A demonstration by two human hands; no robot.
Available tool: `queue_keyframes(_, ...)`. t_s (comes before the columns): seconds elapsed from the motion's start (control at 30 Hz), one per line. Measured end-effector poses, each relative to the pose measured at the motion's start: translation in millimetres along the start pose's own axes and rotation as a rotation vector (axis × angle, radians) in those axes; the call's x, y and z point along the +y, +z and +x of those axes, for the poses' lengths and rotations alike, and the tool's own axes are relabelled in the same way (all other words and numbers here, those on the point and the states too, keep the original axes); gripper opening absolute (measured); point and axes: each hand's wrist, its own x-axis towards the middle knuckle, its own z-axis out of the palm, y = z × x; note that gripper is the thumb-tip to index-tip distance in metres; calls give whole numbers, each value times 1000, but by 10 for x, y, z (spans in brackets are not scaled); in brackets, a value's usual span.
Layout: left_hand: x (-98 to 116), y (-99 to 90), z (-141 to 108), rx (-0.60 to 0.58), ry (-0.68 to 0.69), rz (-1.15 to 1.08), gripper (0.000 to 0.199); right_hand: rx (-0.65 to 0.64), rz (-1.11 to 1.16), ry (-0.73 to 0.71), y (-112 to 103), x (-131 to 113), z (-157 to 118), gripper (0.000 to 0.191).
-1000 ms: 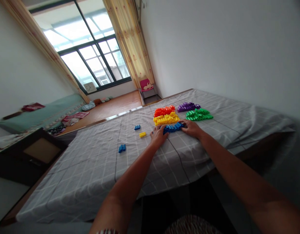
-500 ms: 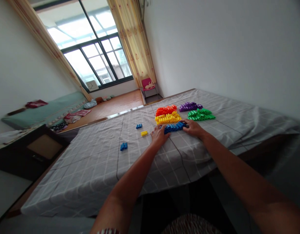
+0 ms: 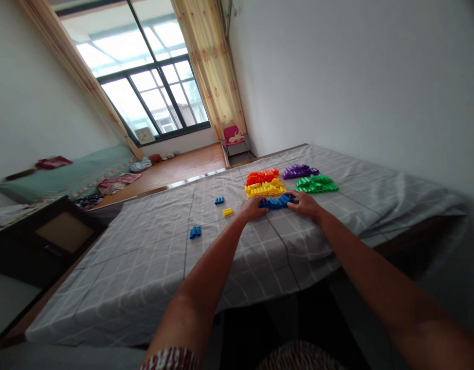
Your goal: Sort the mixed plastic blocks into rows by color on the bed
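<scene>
A pile of small blue plastic pieces, tube-like in shape (image 3: 276, 202), lies on the checked grey cloth (image 3: 144, 257) between my two hands. My left hand (image 3: 253, 208) presses against its left end, fingers curled and partly hidden. At the opposite end my right hand (image 3: 306, 204) grips the pile, thumb in front and fingers behind. Just beyond are a yellow pile (image 3: 266, 188) and a red-orange pile (image 3: 262, 176). Farther right sit a purple pile (image 3: 300, 171) and a green pile (image 3: 317, 183).
Left of my hands lie a small yellow piece (image 3: 228, 211) and two little blue groups, one farther off (image 3: 219, 200) and one nearer (image 3: 195, 232). A dark cabinet (image 3: 48, 246) stands at the left. The white wall (image 3: 356, 77) borders the right side.
My left hand has turned a little, its fingers now less visible behind the blue pile's end. My right hand stays at the other end. The camera view has shifted slightly.
</scene>
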Motion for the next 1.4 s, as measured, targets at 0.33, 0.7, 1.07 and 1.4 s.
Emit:
queue_keyframes(0.33,-312,-146,-86,-54,169,-177,68,8,24,-8,6,16,13,43)
queue_keyframes(0.7,-281,-50,-91,46,188,-173,60,6,64,14,-4,13,4,44)
queue_keyframes(1.07,-865,-601,-973,230,72,-78,36,245,72,71,-103,-84,-76,40)
queue_keyframes(1.4,-1880,-1091,-1811,-106,-212,-203,56,115,-184,-325,505,-997,446,36)
